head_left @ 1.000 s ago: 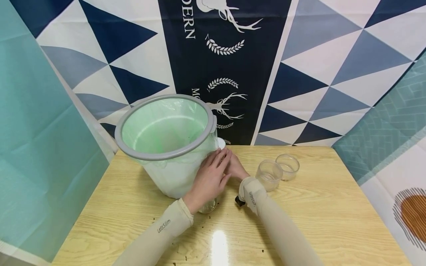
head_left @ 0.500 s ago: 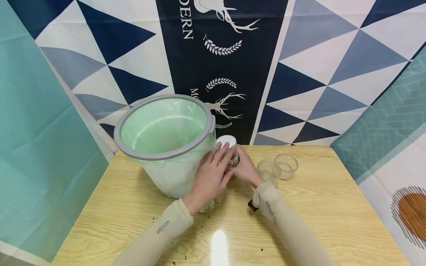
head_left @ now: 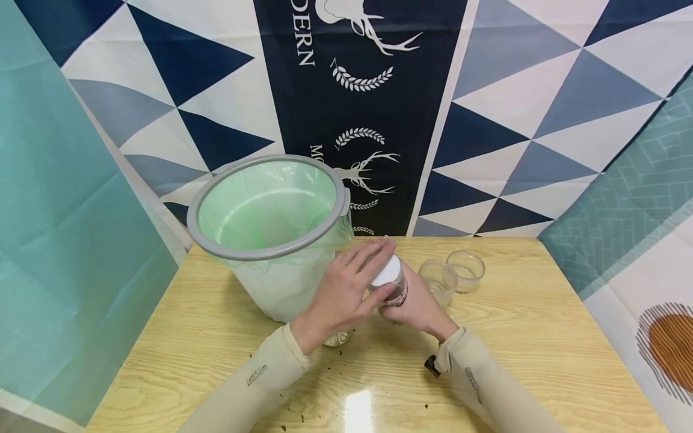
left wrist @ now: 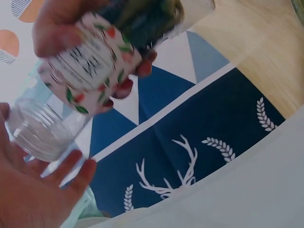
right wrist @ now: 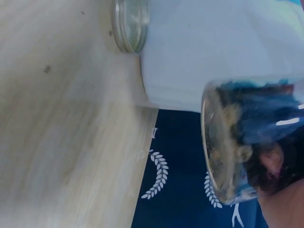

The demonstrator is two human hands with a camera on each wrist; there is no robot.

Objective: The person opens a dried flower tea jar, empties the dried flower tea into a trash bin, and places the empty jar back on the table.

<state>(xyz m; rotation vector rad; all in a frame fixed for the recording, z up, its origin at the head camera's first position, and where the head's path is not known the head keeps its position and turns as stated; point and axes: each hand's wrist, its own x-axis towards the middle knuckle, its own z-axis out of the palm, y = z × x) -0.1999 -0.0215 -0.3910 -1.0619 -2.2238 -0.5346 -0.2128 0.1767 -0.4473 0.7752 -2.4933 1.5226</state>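
Note:
In the head view, my right hand point(head_left: 418, 305) grips a clear jar point(head_left: 399, 292) with a white top point(head_left: 387, 272), tilted right of the bin. Its floral label point(left wrist: 90, 66) and dark contents show in the left wrist view. There, the jar's clear threaded end point(left wrist: 42, 130) points toward my left hand. The right wrist view shows the jar's clear base point(right wrist: 221, 147) with brown pieces inside. My left hand point(head_left: 338, 288) reaches over the white top, fingers extended on one side and thumb on the other. Whether it touches the jar is unclear.
A bin point(head_left: 292, 285) with a grey rim and green liner stands at the back left. Beside it is a clear round container point(head_left: 338, 338), partly hidden. Two clear containers point(head_left: 437, 279) stand to the right. Dark crumbs dot the wooden table point(head_left: 541, 361).
The jar has come out from beside the bin, toward me and rightward, in my right hand. My left hand has shifted slightly right and stayed close to its top.

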